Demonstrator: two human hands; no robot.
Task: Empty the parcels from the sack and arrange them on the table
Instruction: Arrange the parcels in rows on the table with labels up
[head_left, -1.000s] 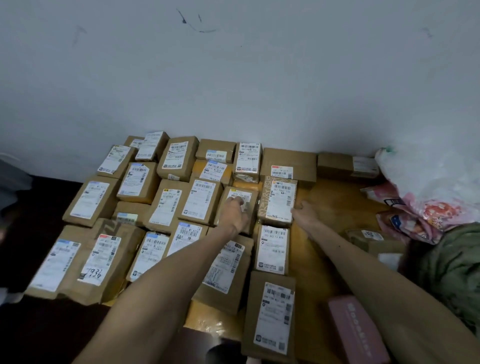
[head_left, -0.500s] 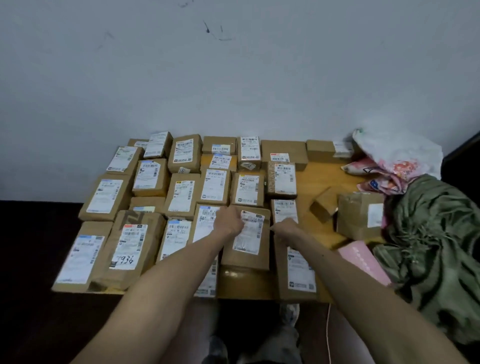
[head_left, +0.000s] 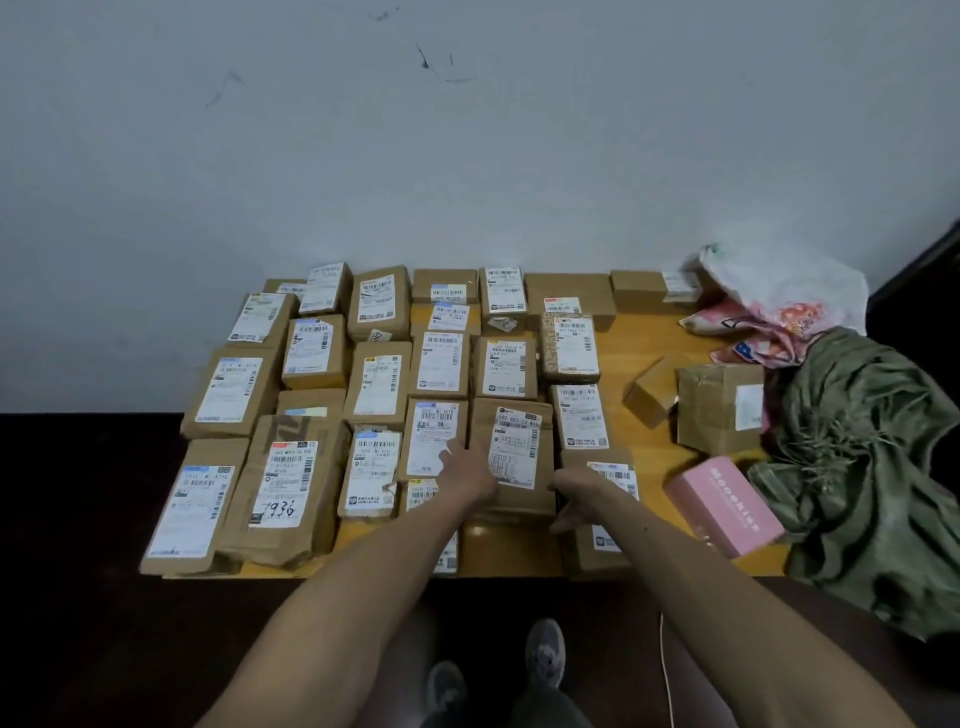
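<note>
Both hands square up a brown parcel in the front row.

The left hand lies open, fingers spread flat on the left edge of the labelled parcel; the right hand curls loosely against its right side, gripping nothing that I can see. The parcel sits between them, long axis running away toward the wall, so a nudge from either side would line it up. Neighbouring parcels crowd it left and right, touching. Off to the right on the tabletop, a pink box and two loose cartons wait unsorted, near the green sack, nearer the right arm.
</note>
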